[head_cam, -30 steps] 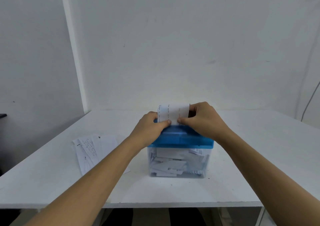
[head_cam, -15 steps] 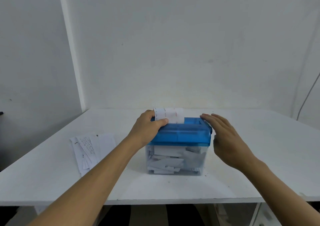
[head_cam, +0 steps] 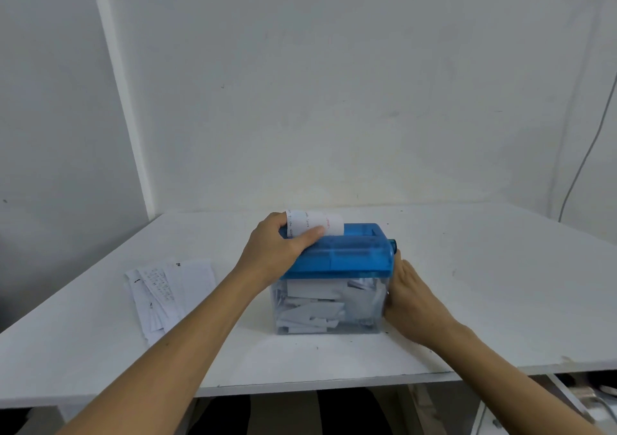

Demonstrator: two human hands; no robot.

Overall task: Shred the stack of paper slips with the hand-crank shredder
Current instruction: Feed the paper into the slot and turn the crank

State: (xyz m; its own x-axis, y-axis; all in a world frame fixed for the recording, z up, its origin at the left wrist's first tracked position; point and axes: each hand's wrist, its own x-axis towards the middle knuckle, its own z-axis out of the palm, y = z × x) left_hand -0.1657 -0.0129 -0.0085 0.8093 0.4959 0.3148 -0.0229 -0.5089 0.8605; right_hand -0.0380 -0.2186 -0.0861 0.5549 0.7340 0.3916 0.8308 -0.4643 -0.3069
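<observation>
Mid-tabletop (head_cam: pixel 484 284), a hand-crank shredder (head_cam: pixel 337 256): translucent blue top over a clear bin (head_cam: pixel 369 328) crowded with white shreds (head_cam: pixel 314 304). Upright in the slot along the shredder's back edge, towards its left end, one paper slip (head_cam: pixel 317 222), printed in black and red, upper part curling slightly over. Grips the shredder's left end with the left hand (head_cam: pixel 275 251), fingers (head_cam: pixel 278 217) curled over the back of the blue top beside the slip, thumb (head_cam: pixel 312 233) laid flat across the slip's lower front, pinning it. Holds the right hand (head_cam: pixel 414 301) edge-on against the shredder's right side, heel level with the bin, fingers (head_cam: pixel 400 267) pointing up towards the round blue hub (head_cam: pixel 393 244) at the top's right end; tips hidden behind the shredder's corner, so impossible to tell whether released or grasping anything there. Left of the shredder and well apart from it, flat on the tabletop, the loose stack of paper slips (head_cam: pixel 167 292), fanned and overlapping, with handwriting on the upper sheets. Behind the shredder, a plain white wall (head_cam: pixel 334 100); far to the shredder's right, a thin cable (head_cam: pixel 587 147) hanging down that wall. Both forearms bare, reaching in over the near edge of the tabletop, one on each side of the shredder.
</observation>
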